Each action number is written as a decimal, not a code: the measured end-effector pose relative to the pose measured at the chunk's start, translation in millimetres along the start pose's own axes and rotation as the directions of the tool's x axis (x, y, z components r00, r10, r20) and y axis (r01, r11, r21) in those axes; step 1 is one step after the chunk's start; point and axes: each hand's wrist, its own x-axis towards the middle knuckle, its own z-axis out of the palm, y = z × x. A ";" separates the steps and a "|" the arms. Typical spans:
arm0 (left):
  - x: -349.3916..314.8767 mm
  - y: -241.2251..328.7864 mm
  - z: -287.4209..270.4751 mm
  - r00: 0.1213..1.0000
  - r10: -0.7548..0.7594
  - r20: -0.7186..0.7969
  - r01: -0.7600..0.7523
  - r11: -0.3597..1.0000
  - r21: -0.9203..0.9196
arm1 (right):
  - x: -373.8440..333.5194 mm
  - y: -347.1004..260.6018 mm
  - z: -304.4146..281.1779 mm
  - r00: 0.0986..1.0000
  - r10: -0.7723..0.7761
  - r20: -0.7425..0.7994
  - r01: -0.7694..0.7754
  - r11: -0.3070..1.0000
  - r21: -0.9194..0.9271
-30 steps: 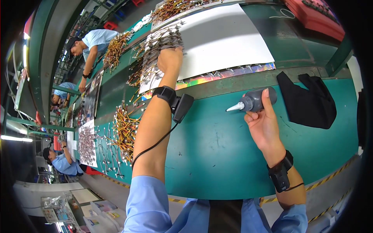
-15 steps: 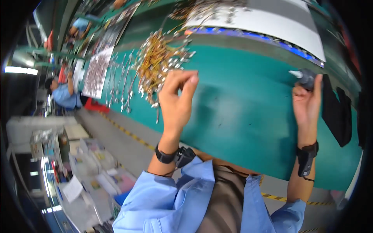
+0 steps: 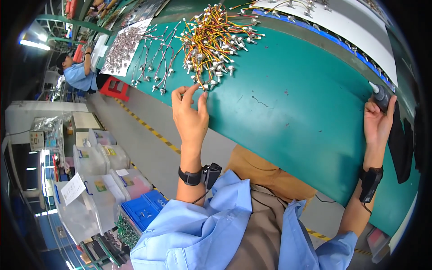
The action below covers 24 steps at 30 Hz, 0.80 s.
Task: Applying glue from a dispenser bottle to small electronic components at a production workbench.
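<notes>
My left hand (image 3: 191,114) is at the near edge of a pile of wired parts (image 3: 211,42), its thumb and index finger apart beside a small metal part. Whether the fingertips touch that part is hard to see. Yellow, red and dark wires make up the pile, with white plugs and silver metal ends. Over at the right side of the green table (image 3: 288,90), my right hand (image 3: 377,123) grips a dark squeeze bottle (image 3: 381,96), its pale nozzle pointing up and left.
Separate wired parts (image 3: 157,58) lie left of the pile, beside a white sheet (image 3: 121,49) covered with more. A white board (image 3: 342,31) with a blue edge runs along the far side. Black cloth (image 3: 400,153) lies right. A co-worker (image 3: 78,72) sits far left; plastic bins (image 3: 99,198) stand below.
My left hand has moved to the pile's near edge, and its curled fingers have spread. My right hand still holds the bottle. The whole view has shifted.
</notes>
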 end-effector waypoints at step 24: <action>107.0 -5.8 18.7 0.928 0.264 0.263 -0.325 0.919 0.224 | -6.8 3.2 17.6 0.999 -0.014 -0.048 0.014 1.000 -0.006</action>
